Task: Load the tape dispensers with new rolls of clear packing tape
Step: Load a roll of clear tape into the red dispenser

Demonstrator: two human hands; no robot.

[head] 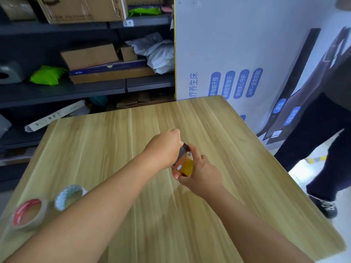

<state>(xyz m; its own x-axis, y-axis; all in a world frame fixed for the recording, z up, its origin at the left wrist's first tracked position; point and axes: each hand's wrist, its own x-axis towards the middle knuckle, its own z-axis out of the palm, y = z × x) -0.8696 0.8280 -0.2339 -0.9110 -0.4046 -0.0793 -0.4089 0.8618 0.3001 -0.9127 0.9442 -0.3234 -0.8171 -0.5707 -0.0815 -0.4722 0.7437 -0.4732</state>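
A red metal tape dispenser with a yellowish roll of tape in it is held above the middle of the wooden table. My left hand grips the dispenser's upper end, fingers curled round it. My right hand holds the roll and the dispenser's lower part from the right. Two more tape rolls lie on the table's near left: one with a red-printed core and one with a blue-and-white core.
Dark shelves with cardboard boxes and bags stand behind the table. A large white printed board leans at the back right. A person in dark trousers stands to the right of the table.
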